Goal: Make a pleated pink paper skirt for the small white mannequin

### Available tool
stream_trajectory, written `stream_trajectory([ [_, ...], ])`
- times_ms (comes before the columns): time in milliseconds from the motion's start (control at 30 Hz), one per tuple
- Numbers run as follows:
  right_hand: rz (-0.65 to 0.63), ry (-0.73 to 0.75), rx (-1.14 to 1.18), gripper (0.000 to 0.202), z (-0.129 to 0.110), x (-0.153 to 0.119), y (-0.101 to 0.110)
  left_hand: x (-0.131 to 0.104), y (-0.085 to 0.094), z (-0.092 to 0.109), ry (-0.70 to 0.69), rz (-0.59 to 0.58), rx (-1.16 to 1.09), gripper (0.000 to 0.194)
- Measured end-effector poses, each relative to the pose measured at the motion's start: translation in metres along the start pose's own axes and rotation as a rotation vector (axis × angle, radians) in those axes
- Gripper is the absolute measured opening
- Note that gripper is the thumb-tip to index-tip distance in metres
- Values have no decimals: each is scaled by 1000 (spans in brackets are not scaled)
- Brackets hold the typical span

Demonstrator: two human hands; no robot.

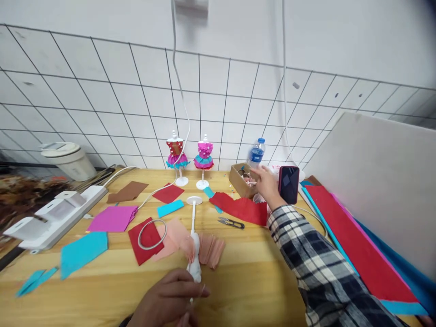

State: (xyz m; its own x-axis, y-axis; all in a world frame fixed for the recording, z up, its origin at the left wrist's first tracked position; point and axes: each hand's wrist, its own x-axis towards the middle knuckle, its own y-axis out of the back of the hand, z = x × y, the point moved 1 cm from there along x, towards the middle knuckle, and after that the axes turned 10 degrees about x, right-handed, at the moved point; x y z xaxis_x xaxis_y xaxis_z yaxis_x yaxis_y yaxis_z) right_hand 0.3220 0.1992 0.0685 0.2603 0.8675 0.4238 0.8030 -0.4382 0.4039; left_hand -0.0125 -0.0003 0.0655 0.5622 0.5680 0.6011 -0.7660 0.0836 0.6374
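Observation:
My left hand (166,297) is closed around the lower end of a small white dress form (195,254), which lies on the table with its round base pointing away from me. Peach crepe pieces (211,250) lie at both sides of the form. At the back right, my right hand (266,181) reaches to the edge of a small cardboard box (241,181) that holds small bits; its fingertips are over the box and what they hold, if anything, is too small to tell. A red scalloped strip (238,206) and black thread snips (231,223) lie between the hands.
Two dressed mini forms (176,154) (203,156) stand near the wall. A bottle (256,152) and phone (288,184) stand behind my right arm. Coloured sheets (84,252), a metal ring (152,234) and a power strip (64,218) lie left; long fabric sheets (357,245) lie right.

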Motion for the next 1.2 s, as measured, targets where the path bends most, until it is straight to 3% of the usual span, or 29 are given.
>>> stream_trajectory([
  [33, 1, 41, -8, 39, -11, -15, 2, 0, -1, 2, 57, 33, -7, 24],
  [100, -30, 285, -1, 35, -41, -59, 3, 2, -3, 6, 151, 18, -58, 27],
  [200, -452, 474, 237, 27, -87, -138, -2, 8, -7, 9, 231, -33, -169, 40],
  [267, -634, 505, 359, 27, -106, -183, -8, 11, -10, 8, 271, -66, -199, 47],
  [367, -643, 481, 404, 25, -109, -220, -18, 11, -12, 7, 300, -123, -216, 52],
  [567, -491, 415, 462, 8, -96, -228, -24, 13, -15, 9, 302, -173, -246, 54],
  [767, -452, 168, 513, 8, -89, -229, -17, 7, -11, 4, 301, -215, -116, 44],
  [900, -362, 61, 282, 9, -68, -229, -27, 4, -5, -16, 268, -215, 164, 27],
  [1033, -342, 165, -36, 13, -53, -232, -48, 9, -6, -44, 157, -260, 393, 23],
  [1200, -394, 220, -228, 15, -47, -235, -63, 10, -15, -64, 25, -321, 533, 24],
])
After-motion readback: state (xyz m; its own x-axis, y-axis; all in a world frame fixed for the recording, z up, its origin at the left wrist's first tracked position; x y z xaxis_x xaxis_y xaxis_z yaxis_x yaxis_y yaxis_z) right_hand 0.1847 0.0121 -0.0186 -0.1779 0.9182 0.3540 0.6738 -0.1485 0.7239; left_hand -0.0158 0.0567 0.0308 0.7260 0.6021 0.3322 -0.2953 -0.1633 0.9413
